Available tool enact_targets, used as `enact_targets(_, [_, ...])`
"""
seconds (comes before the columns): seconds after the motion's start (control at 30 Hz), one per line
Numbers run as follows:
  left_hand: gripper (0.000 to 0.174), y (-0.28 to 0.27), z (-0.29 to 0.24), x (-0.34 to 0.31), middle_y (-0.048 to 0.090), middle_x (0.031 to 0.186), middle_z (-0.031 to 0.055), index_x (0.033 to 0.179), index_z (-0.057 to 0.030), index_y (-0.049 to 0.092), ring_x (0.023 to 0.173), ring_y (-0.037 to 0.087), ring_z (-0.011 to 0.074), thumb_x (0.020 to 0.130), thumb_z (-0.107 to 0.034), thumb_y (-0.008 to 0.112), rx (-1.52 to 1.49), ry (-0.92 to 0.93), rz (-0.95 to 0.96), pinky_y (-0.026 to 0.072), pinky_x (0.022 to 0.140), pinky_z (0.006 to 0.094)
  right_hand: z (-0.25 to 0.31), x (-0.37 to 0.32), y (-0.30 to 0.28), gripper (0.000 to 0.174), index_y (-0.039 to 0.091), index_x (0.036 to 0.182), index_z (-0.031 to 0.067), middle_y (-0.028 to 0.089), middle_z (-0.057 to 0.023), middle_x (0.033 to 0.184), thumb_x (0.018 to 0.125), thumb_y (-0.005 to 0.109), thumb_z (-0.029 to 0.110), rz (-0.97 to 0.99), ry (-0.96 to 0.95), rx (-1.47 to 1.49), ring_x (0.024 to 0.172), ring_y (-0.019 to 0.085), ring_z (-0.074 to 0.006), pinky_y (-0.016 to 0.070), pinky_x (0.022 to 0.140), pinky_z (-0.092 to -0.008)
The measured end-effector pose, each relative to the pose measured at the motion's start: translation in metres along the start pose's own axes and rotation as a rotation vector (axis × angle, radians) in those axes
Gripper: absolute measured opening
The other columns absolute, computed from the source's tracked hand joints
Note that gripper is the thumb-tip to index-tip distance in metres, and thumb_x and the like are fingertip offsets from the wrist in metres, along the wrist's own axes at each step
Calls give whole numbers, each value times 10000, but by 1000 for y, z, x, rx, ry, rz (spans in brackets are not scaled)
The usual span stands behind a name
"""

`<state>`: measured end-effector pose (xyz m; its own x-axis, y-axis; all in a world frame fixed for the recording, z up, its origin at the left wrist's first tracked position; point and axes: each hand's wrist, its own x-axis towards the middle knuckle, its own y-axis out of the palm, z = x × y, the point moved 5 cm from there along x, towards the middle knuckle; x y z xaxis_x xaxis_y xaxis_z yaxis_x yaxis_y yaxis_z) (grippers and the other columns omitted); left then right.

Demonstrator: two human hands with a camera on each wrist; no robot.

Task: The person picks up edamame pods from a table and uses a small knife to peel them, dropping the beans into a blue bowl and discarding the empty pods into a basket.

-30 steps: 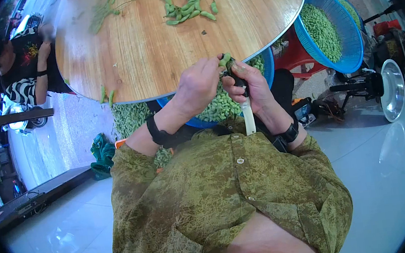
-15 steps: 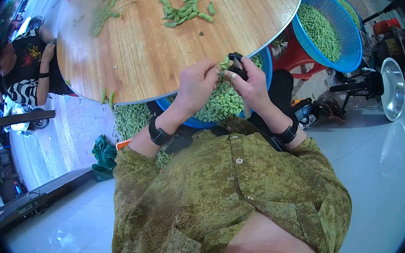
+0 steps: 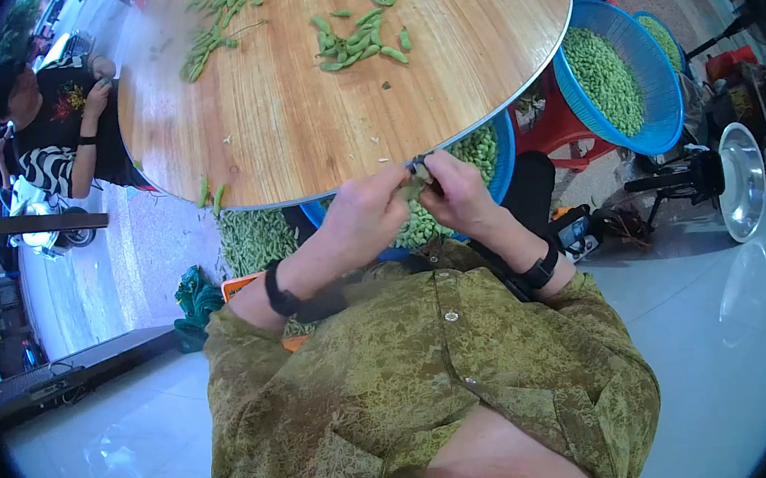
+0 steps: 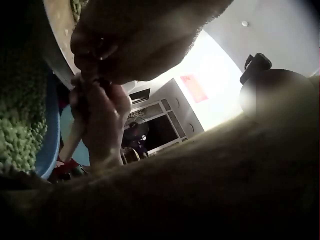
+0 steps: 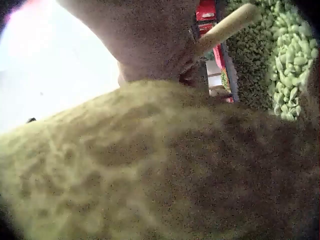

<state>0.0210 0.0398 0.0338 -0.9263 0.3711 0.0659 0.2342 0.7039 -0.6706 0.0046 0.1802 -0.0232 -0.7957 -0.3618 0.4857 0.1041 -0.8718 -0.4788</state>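
Observation:
Both hands meet just over the near table edge, above a blue basin (image 3: 504,166) of shelled green soybeans (image 3: 476,148). My left hand (image 3: 363,211) pinches a green soybean pod (image 3: 414,185), blurred and mostly covered by fingers. The right hand (image 3: 458,196) grips a dark-topped tool against the pod. Its pale, round-ended handle (image 5: 230,29) sticks out of the fist in the right wrist view; the left wrist view shows the same handle (image 4: 73,139) below the right hand (image 4: 104,120). Fingers hide the tool's working end.
A heap of soybean pods (image 3: 360,38) lies on the round wooden table (image 3: 296,117), with more pods (image 3: 216,28) farther left. On the right, a blue basket (image 3: 672,106) of beans stands by a red stool (image 3: 553,123). Another person (image 3: 62,114) sits at the left.
My hands have drawn together and come down in the view, fingers now bunched around the pod. The pale handle has turned out of sight in the head view, which has shifted slightly.

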Motion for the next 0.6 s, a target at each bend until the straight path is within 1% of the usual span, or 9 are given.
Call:
enact_targets(0.07, [160,-17,4,-12,583,712,207,945,5,601,634,609,345,812,-69,553,56,31,37,480,576,388,-6,-3,2,206,514,870,19,511,-158,744,691,614,-3,30,12,-24,674,570,-352,463,576,-418])
enact_targets(0.13, [117,-26,19,-27,573,724,186,843,-2,581,698,601,365,831,-118,568,468,26,319,483,623,432,-5,-3,0,193,501,817,23,508,-140,729,690,647,32,111,-13,-37,670,564,-332,458,568,-402])
enact_targets(0.23, [172,-49,22,-21,548,733,169,769,-13,547,740,588,364,851,-161,577,638,10,396,474,655,464,-2,-7,1,197,506,789,25,508,-128,722,699,677,66,177,-82,-36,670,557,-316,449,560,-395])
enact_targets(0.33, [186,-52,11,33,545,737,157,793,-22,574,730,581,359,875,-189,568,518,161,43,463,648,454,1,-4,4,203,516,781,26,510,-125,711,713,694,95,171,-106,-16,664,546,-313,439,559,-403])
enact_targets(0.4, [227,-41,24,82,583,785,159,825,-30,601,762,597,364,873,-251,574,507,163,-145,468,670,452,4,-4,2,197,518,786,24,506,-130,701,727,689,99,165,-98,-13,650,539,-319,433,557,-407])
enact_targets(0.47, [285,-21,51,139,624,860,175,844,-29,626,813,617,365,851,-312,590,595,-17,-229,479,704,454,0,-6,-7,177,516,800,15,494,-140,683,773,663,109,186,39,50,611,514,-330,421,553,-402])
enact_targets(0.5, [285,-17,52,150,624,860,175,844,-29,626,813,617,365,851,-312,590,590,-13,-235,479,704,454,0,-6,-11,177,516,800,15,494,-140,683,773,663,109,188,36,42,611,514,-330,421,553,-402])
enact_targets(0.57, [272,-13,65,162,646,881,196,883,-26,657,892,635,364,811,-282,601,592,-140,-224,504,770,457,-3,-10,-24,157,506,800,7,470,-142,664,815,622,110,121,131,166,582,489,-332,407,537,-383])
enact_targets(0.6, [272,-13,66,165,646,881,196,883,-26,657,892,635,364,811,-282,601,591,-141,-218,504,770,457,-6,-12,-28,119,538,861,-7,518,-107,684,858,574,107,135,110,138,554,498,-252,414,523,-337])
